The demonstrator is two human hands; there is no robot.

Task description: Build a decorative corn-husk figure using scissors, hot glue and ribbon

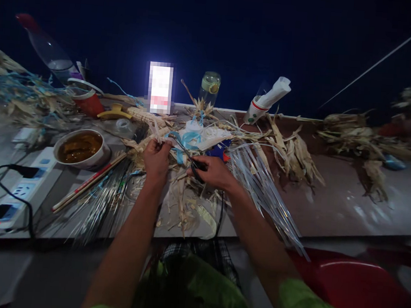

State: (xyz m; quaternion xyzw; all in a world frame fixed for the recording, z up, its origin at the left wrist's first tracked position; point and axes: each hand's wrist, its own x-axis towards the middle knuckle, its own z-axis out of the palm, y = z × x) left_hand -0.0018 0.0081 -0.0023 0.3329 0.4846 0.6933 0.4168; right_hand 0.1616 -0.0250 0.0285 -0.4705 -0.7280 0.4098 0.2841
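My left hand (156, 160) is closed in a pinch on a pale piece of corn husk (155, 131), which sticks up above the fingers. In my right hand (211, 170) is a pair of black-handled scissors (198, 167). Its blades point up and left, toward the husk by my left fingertips; whether they touch it I cannot tell. Just behind the blades lies a roll of light blue ribbon (191, 138). Scraps of dry husk (182, 204) cover the table below and between my hands.
At left are a bowl of brown liquid (80, 148), a power strip (28, 190) with cables, and thin wires (97, 212). Clear rods (266, 192) reach past the table's front edge at right. A jar (209, 89), lit screen (160, 88) and paper cup (256, 111) stand behind.
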